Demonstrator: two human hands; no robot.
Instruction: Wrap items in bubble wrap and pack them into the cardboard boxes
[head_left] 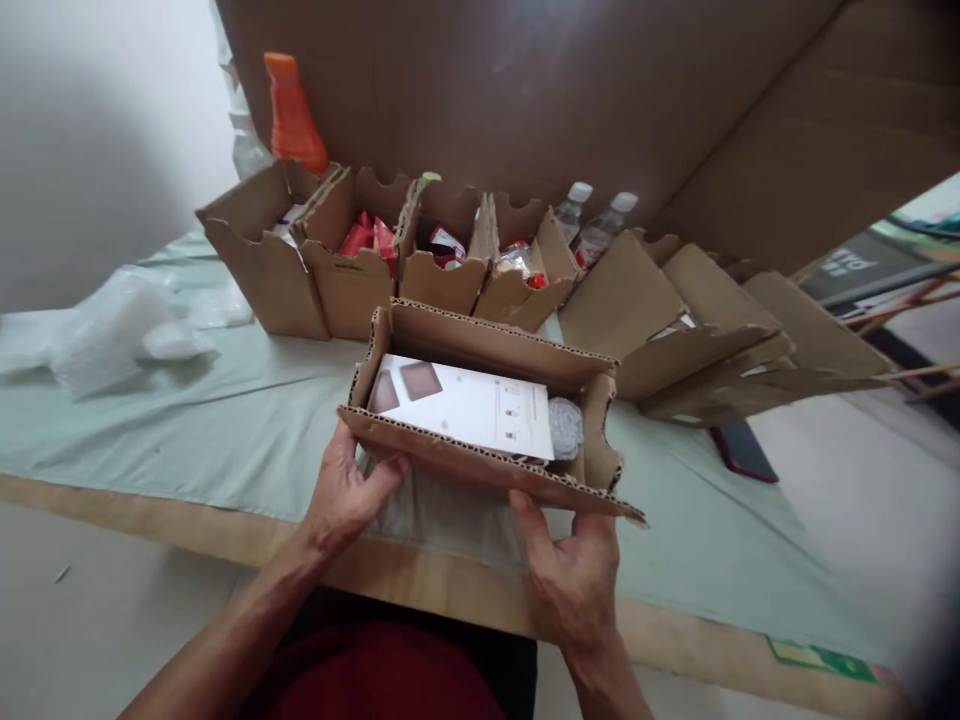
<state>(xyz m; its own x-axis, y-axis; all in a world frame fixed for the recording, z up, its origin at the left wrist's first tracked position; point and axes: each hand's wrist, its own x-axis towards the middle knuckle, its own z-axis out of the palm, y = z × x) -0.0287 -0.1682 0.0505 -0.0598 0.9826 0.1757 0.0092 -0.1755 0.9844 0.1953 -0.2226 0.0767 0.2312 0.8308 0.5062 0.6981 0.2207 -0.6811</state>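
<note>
At the near side of the cloth-covered table, left hand (pixel 337 505) and right hand (pixel 576 575) both grip an open-top cardboard box (pixel 450 466). Left has the near-left corner, thumb on the near wall. Right has the near wall toward its right end, fingers curled below, tips hidden. Box looks tilted a bit toward the wearer; can't tell if its base touches the cloth.

Inside: white printed carton (pixel 471 408) lying lengthwise, and a grey wiry ball (pixel 566 430) beside its right end. Anything underneath is hidden.

Status, my read: both items sit inside the walls, box is held apart from the row. Far wall runs close to the row. No loose item between the hands.

Beyond it: row of four cardboard bins (pixel 268 285), upright, side by side. Red packets (pixel 360 235) in the second from left, more packaged goods in the others. Orange bottle (pixel 295 120) behind the leftmost. Two clear bottles (pixel 616 225) with white caps behind the right end. Big cardboard panel (pixel 487 90) at the back.

Obstructions: row limits room on the far side, leaning cardboard boxes (pixel 619 300) crowd the right, tilted and overlapping. Clear plastic wrap (pixel 112 325) bunched on the green cloth (pixel 262 440) at left, well apart from the hands. Dark flat object (pixel 744 452) near the leaning ones, too unclear to name.
</note>
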